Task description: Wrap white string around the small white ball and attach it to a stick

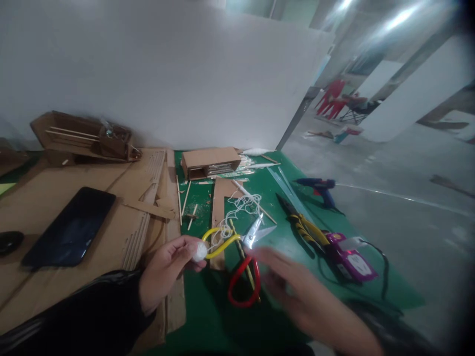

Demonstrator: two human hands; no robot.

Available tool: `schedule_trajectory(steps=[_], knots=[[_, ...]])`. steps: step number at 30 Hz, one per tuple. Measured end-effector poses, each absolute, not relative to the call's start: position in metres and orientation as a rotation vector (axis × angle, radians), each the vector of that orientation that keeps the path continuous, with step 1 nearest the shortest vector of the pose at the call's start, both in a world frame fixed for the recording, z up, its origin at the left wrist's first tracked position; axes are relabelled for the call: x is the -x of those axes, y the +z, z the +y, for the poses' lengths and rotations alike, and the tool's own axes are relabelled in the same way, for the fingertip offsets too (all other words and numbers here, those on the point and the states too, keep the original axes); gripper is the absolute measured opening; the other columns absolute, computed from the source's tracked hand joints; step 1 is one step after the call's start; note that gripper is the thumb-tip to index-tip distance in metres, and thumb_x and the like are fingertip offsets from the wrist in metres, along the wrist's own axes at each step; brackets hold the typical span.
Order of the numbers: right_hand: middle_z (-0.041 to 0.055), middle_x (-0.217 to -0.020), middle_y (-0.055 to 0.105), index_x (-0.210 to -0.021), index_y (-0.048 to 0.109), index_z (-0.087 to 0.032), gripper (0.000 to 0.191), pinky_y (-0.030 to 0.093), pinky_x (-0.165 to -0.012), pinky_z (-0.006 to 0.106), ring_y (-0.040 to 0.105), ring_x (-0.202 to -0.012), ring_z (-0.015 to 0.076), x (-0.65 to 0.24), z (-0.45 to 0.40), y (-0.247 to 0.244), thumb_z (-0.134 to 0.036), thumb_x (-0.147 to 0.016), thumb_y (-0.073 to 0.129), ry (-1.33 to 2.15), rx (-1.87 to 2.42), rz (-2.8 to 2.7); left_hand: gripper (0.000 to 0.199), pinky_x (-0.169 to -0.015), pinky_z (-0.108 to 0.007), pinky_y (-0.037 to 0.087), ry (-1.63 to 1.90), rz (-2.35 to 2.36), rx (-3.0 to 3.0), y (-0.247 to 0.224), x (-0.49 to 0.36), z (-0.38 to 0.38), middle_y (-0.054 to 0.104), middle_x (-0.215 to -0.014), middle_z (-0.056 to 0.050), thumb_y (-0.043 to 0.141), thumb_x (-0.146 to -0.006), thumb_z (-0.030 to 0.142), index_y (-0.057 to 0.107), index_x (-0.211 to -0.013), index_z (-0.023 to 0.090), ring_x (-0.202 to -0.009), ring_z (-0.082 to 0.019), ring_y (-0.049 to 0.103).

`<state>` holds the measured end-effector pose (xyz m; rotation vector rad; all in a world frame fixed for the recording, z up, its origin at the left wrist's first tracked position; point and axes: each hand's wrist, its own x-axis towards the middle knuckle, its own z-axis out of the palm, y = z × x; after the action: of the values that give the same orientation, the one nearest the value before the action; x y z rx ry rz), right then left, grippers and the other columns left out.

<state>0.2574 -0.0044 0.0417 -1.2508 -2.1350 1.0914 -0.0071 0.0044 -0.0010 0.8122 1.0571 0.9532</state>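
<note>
Head view: left hand (168,269) grip pinched on a small white string ball (199,251), just above the desk (282,247). Right hand (297,291) blurred, fingers spread, holding nothing, just beside the scissors (241,257) with yellow and red handles lying on loose string (237,207).

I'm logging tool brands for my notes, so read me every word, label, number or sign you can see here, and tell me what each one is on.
No text can be read anywhere in this picture.
Purple and white package: it has a label panel, but the print is too blurred to read.
Phone: dark screen, nothing shown.
Blue glue gun, pliers, scissors: no legible marking.
</note>
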Motion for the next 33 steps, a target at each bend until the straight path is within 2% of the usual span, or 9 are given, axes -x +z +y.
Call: schedule_trajectory(steps=[2,3,6,8,10,13,21,27,33], knots=[[0.0071,-0.097,0.062,-0.139,0.03,-0.024,0.061,0.05,-0.064,0.027,0.059,-0.073,0.0149,-0.218,0.022,0.036,-0.007,-0.083,0.047,1.212,1.171,-2.198,0.028,-0.064,-0.025,0.048,0.981,1.01,-0.824,-0.003,0.008,0.005,0.07,-0.073,-0.004,0.059,-0.082,0.037,0.064,-0.095,0.014,-0.066,-0.014,0.063],[0.006,-0.094,0.062,-0.14,0.027,-0.022,0.065,0.05,-0.064,0.026,0.058,-0.07,0.0139,-0.201,0.032,0.034,-0.005,-0.081,0.048,1.253,1.065,-2.236,0.027,-0.064,-0.025,0.048,0.994,0.979,-0.827,-0.004,0.008,0.005,0.069,-0.073,-0.004,0.058,-0.082,0.036,0.064,-0.096,0.014,-0.066,-0.014,0.062],[0.004,-0.092,0.063,-0.132,0.038,-0.02,0.059,0.048,-0.064,0.024,0.057,-0.066,0.0111,-0.169,0.05,0.029,0.0,-0.077,0.045,1.308,0.799,-2.337,0.025,-0.062,-0.025,0.049,1.043,0.877,-0.807,-0.005,0.01,0.005,0.068,-0.073,-0.005,0.058,-0.083,0.035,0.065,-0.095,0.014,-0.066,-0.014,0.062],[0.0033,-0.086,0.063,-0.12,0.05,-0.017,0.041,0.046,-0.061,0.022,0.055,-0.063,0.0099,-0.163,0.055,0.029,-0.003,-0.082,0.044,1.302,0.78,-2.38,0.026,-0.06,-0.024,0.048,1.057,0.844,-0.771,-0.005,0.01,0.004,0.068,-0.075,-0.005,0.059,-0.082,0.035,0.066,-0.094,0.013,-0.065,-0.013,0.061],[0.0022,-0.074,0.061,-0.098,0.06,-0.013,0.02,0.042,-0.056,0.02,0.053,-0.06,0.0095,-0.165,0.058,0.03,-0.012,-0.087,0.044,1.277,0.813,-2.429,0.026,-0.06,-0.024,0.048,1.047,0.833,-0.732,-0.002,0.011,0.003,0.068,-0.078,-0.006,0.06,-0.082,0.036,0.067,-0.092,0.013,-0.064,-0.013,0.062],[0.0004,-0.064,0.057,-0.077,0.059,-0.012,0.022,0.039,-0.053,0.018,0.05,-0.057,0.0086,-0.174,0.064,0.033,-0.02,-0.09,0.043,1.355,0.785,-2.486,0.027,-0.061,-0.023,0.048,1.0,0.82,-0.692,0.001,0.011,0.001,0.068,-0.08,-0.007,0.061,-0.08,0.037,0.068,-0.09,0.013,-0.063,-0.012,0.061],[-0.0021,-0.062,0.052,-0.076,0.06,-0.011,0.024,0.036,-0.052,0.017,0.046,-0.054,0.0065,-0.18,0.096,0.042,-0.023,-0.089,0.045,1.784,0.702,-2.401,0.028,-0.061,-0.023,0.048,0.858,0.828,-0.752,-0.004,0.01,0.001,0.067,-0.076,-0.005,0.069,-0.074,0.034,0.068,-0.091,0.012,-0.065,-0.013,0.061],[-0.003,-0.059,0.052,-0.07,0.059,-0.013,0.02,0.033,-0.049,0.016,0.044,-0.051,0.0062,-0.17,0.1,0.032,-0.021,-0.084,0.047,1.745,0.897,-2.321,0.031,-0.056,-0.023,0.044,0.858,0.863,-0.786,-0.003,0.007,0.006,0.065,-0.068,0.0,0.072,-0.071,0.035,0.053,-0.089,0.018,-0.057,-0.012,0.059],[-0.0029,-0.058,0.051,-0.071,0.057,-0.014,0.02,0.033,-0.047,0.016,0.045,-0.052,0.0067,-0.165,0.083,0.04,-0.018,-0.085,0.044,1.605,0.971,-2.243,0.031,-0.051,-0.022,0.042,0.814,1.02,-0.843,-0.001,0.004,0.01,0.061,-0.064,-0.001,0.068,-0.072,0.041,0.059,-0.08,0.013,-0.054,-0.01,0.055]])
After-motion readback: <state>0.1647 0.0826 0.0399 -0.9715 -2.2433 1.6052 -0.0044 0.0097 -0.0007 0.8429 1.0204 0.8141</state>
